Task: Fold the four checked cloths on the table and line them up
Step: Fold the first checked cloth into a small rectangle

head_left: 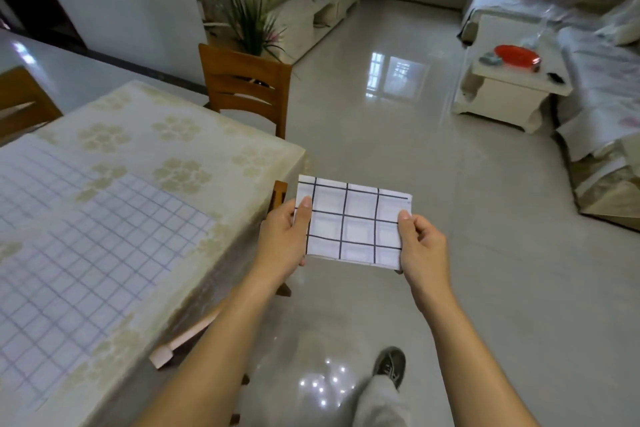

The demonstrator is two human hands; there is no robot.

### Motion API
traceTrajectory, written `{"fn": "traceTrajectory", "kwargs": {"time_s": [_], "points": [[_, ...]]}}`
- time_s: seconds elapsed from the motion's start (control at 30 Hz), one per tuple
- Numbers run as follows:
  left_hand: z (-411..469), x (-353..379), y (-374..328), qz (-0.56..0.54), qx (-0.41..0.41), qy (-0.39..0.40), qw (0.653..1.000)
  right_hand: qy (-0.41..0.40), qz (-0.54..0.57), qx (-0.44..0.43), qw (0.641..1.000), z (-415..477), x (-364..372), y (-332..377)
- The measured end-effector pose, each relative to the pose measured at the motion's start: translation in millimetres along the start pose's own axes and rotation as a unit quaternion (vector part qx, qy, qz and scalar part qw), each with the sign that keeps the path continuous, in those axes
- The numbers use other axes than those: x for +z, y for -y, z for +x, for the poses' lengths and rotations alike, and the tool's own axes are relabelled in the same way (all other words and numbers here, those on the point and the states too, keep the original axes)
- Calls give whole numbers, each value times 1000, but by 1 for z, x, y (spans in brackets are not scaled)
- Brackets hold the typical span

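Checked cloth (353, 222), folded into a small layered rectangle, is hanging in the air between the hands, just off the counter's corner and above the floor. It is looking light, soft and limp, so pinching its two short edges seems the best way of stopping the layers from sliding. Left hand (282, 243) and right hand (420, 246) are each pinching one edge, thumbs on top, forearms reaching forward. Left of the hands, spread cloths (86, 236) are lying flat on the counter (194, 135).
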State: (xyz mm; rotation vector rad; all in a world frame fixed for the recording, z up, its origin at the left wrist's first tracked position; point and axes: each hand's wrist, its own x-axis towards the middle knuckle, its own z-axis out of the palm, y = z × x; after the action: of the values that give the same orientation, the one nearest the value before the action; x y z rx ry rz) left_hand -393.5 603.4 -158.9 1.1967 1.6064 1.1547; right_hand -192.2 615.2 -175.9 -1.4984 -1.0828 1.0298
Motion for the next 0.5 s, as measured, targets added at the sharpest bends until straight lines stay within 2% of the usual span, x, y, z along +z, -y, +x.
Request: {"fn": "traceTrajectory", "kwargs": {"time_s": [0.13,0.3,0.5], "points": [[53,27,-15,12,-13,-58,998,54,16,4,998,84,9,-1],[118,60,-45,6,-27,-145,989,125,20,-13,992,185,15,31],[181,85,-58,13,-27,-219,975,174,13,-16,985,265,30,47]]}}
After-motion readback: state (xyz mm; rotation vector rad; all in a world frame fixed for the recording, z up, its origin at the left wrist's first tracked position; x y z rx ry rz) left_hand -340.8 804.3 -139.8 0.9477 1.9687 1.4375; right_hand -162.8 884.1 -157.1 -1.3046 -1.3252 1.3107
